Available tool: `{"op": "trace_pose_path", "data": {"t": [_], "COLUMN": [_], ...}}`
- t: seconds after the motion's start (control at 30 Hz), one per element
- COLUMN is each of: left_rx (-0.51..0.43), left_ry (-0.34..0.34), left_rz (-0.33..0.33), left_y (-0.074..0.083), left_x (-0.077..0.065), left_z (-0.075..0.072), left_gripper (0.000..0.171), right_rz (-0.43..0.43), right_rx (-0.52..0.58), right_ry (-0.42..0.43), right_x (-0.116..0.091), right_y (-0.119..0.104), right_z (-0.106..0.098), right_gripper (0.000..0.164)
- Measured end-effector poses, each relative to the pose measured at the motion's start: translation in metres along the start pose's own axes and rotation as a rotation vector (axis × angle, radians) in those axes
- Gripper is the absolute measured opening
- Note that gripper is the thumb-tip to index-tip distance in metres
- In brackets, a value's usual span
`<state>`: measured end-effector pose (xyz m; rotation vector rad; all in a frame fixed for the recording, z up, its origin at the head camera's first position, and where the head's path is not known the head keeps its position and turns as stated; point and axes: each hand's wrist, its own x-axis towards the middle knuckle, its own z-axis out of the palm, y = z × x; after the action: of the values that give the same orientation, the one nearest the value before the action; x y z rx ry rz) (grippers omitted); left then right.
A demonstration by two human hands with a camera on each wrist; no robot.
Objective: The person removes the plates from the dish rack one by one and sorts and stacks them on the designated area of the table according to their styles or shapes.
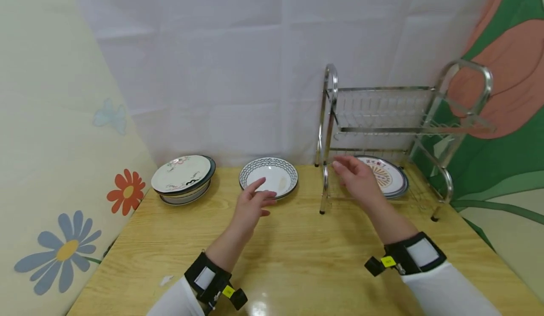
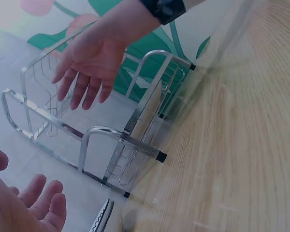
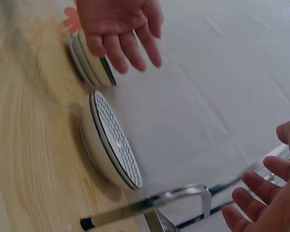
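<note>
My left hand (image 1: 250, 207) hangs over the table just in front of the wavy-edged white plate stack (image 1: 272, 174), its fingers spread and holding nothing. In the right wrist view this stack (image 3: 113, 140) shows a second rim beneath the top one. My right hand (image 1: 359, 176) is raised before the left side of the metal dish rack (image 1: 382, 129), fingers loosely bent with nothing in them. Behind it, on the rack's lower level, lies a plate with an orange sunburst pattern (image 1: 384, 176), partly covered by the hand. Both palms (image 2: 94, 58) look bare in the wrist views.
At the table's back left stands a stack of plates and bowls (image 1: 182, 179), topped by a floral plate. The rack's upper tier (image 1: 382, 108) holds no dishes. A white cloth (image 1: 212, 70) hangs behind the table (image 1: 297, 259). A small white scrap (image 1: 166, 280) lies at the front left.
</note>
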<state>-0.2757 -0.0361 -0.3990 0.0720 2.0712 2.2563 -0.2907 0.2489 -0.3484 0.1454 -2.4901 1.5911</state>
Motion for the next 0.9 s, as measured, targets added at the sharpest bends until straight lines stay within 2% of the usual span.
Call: {"op": "trace_pose_path", "data": {"t": [0.1,0.27,0.37,0.63,0.77,0.9], "left_rx": [-0.016,-0.049,-0.06,-0.09,-0.122,-0.148], "left_ry": [-0.004,-0.045,-0.074,-0.133,-0.17,-0.207], "left_rz": [0.009,0.016,0.013,0.006,-0.022,-0.056], "left_y": [0.001,0.001,0.003,0.009,0.008,0.008], "left_x": [-0.004,-0.008,-0.01,-0.021,-0.028,-0.034], "left_z": [0.006,0.019,0.027,0.048,0.057,0.066], "left_gripper": [0.054,0.055,0.054,0.056,0.057,0.059], "right_rz": [0.017,0.062,0.043,0.135,0.158,0.186], "right_rx": [-0.126,-0.259,-0.337,-0.55,-0.653,-0.697], "right_ry": [0.044,0.06,0.06,0.052,0.079,0.093], "right_x": [0.009,0.029,0.042,0.064,0.073,0.08], "right_y": [0.007,0.023,0.032,0.056,0.07,0.078], "right_z": [-0.017,-0.048,-0.067,-0.111,-0.129,-0.144], "right_gripper": [0.068,0.08,0.076,0.071,0.068,0.066]}}
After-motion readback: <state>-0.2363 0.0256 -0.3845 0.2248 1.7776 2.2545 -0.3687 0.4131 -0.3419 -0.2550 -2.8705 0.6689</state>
